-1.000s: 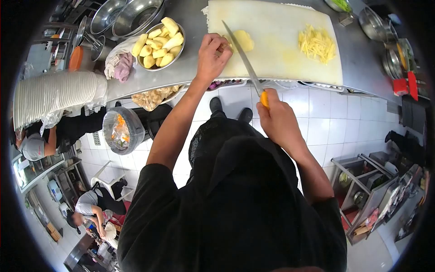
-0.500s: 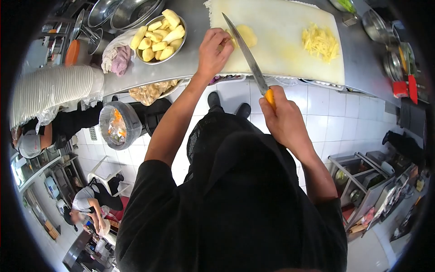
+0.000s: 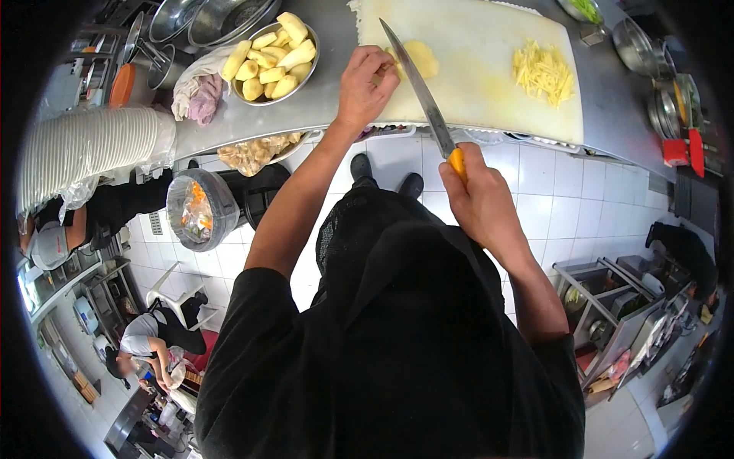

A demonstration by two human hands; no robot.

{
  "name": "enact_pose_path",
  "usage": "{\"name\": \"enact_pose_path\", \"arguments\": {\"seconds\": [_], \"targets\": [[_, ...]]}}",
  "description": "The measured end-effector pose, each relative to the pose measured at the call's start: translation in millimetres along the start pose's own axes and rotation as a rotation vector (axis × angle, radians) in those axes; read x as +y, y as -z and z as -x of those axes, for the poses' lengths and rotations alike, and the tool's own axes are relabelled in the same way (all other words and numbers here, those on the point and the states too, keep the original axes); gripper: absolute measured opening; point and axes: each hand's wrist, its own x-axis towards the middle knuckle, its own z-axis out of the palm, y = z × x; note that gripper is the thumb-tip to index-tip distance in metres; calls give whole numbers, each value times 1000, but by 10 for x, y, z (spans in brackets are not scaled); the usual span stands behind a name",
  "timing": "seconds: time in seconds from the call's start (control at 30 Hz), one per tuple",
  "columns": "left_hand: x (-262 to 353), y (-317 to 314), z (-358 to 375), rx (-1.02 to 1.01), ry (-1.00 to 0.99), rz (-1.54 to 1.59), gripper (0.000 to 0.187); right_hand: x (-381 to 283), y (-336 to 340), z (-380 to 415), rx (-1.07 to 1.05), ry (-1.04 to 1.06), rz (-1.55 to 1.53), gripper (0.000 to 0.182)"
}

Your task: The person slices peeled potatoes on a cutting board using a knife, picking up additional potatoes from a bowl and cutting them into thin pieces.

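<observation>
My right hand (image 3: 488, 195) is closed round the yellow handle of a long kitchen knife (image 3: 425, 98). Its blade slants up and left over a white cutting board (image 3: 474, 92). Just left of the blade, my left hand (image 3: 368, 86) has curled fingers pressed on a peeled yellow piece, apparently potato, partly hidden by hand and blade. Thin round potato slices (image 3: 423, 60) lie flat on the board right of the blade. Farther right is a pile of fine yellow strips (image 3: 544, 73). A metal bowl (image 3: 315, 73) left of my left hand holds several peeled pieces.
Crumpled cloths (image 3: 200, 98) lie beside the bowl, near stacked white containers (image 3: 99, 157). Metal bowls (image 3: 229, 23) stand at the back left. Below the counter is a lined bin (image 3: 222, 239). Other people are at the left and a dark-clothed person (image 3: 684, 256) at the right.
My hands and the knife keep nearly the same pose; the blade has shifted very slightly. At the far right, more of the dark-clothed person has come into view, bent over.
</observation>
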Motion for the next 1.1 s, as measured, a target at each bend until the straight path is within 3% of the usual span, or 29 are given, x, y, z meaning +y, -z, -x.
{"name": "enact_pose_path", "arguments": {"seconds": [1.1], "targets": [[13, 0, 3, -1, 26, 11, 13, -11, -183, -312, 7, 29, 73, 23]]}}
